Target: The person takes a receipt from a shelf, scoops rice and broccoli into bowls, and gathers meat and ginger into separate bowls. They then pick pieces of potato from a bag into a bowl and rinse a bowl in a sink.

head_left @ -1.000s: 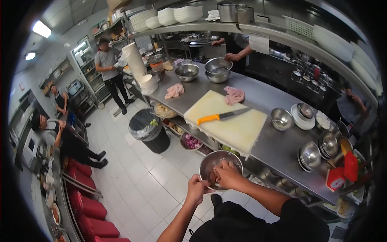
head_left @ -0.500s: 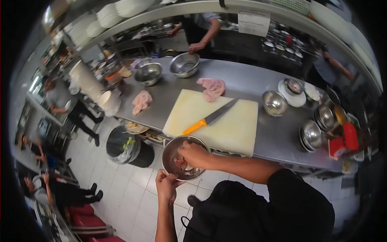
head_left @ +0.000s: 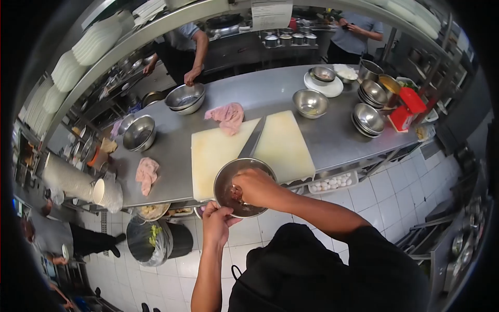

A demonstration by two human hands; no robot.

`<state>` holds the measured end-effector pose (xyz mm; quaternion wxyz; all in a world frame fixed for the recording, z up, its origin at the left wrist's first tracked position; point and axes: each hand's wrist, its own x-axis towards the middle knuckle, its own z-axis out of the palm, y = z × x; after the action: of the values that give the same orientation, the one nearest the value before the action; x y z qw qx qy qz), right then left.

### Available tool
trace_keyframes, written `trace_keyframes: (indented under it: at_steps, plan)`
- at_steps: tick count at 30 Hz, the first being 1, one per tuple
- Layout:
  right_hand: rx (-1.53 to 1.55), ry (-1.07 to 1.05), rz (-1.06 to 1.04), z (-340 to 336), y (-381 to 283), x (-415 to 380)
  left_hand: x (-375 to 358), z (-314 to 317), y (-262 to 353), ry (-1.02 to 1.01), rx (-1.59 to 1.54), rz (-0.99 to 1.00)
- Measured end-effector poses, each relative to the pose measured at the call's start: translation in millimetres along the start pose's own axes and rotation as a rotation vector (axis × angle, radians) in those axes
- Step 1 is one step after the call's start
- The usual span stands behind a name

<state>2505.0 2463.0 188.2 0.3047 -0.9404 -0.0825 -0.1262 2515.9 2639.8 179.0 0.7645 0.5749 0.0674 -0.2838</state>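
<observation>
My left hand (head_left: 217,221) is closed on the near left rim of a steel mixing bowl (head_left: 224,182), thumb over the edge. The bowl is held at the counter's front edge, overlapping the cutting board (head_left: 214,151). Inside it, my right hand (head_left: 256,188) has its fingers curled into reddish raw meat (head_left: 236,194); the fingertips are partly hidden. Beyond the bowl a large knife (head_left: 253,138) lies on the board, its handle hidden behind the bowl. A pink cloth (head_left: 227,117) touches the board's far edge.
Steel bowls (head_left: 139,133) and another pink cloth (head_left: 147,175) are on the counter's left. At right stand stacked bowls (head_left: 368,119) and a red scale (head_left: 408,110). Below are a lined bin (head_left: 139,242) and a tray of eggs (head_left: 332,183). Across the counter, a co-worker's hand (head_left: 193,76) touches a bowl.
My view has swung to the right, bringing the egg tray into sight. The bowl now overlaps the board and covers the knife's orange handle. My right hand is still inside the bowl.
</observation>
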Motion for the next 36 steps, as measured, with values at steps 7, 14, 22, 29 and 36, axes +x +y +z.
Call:
trace_keyframes:
  at_steps: [7, 14, 22, 29, 36]
  plan:
    - [0.14, 0.386, 0.042, -41.4, 14.3, -22.6, 30.2, 12.4, 5.9, -0.014, -0.085, -0.038]
    - [0.209, 0.325, 0.273, -69.6, 71.2, -52.2, 102.1, -29.7, 13.2, 0.192, -0.125, 0.148]
    - [0.328, 0.352, 0.563, -57.2, 84.7, -80.5, 241.3, -82.6, 80.6, 0.172, -0.326, 0.168]
    - [0.339, 0.616, 0.822, -34.6, 70.1, -135.0, 382.4, -140.4, 104.2, 0.166, -0.32, 0.083]
    - [0.427, 0.792, 1.091, -10.2, 38.8, -190.1, 433.5, -167.4, 99.3, 0.313, -0.304, 0.129]
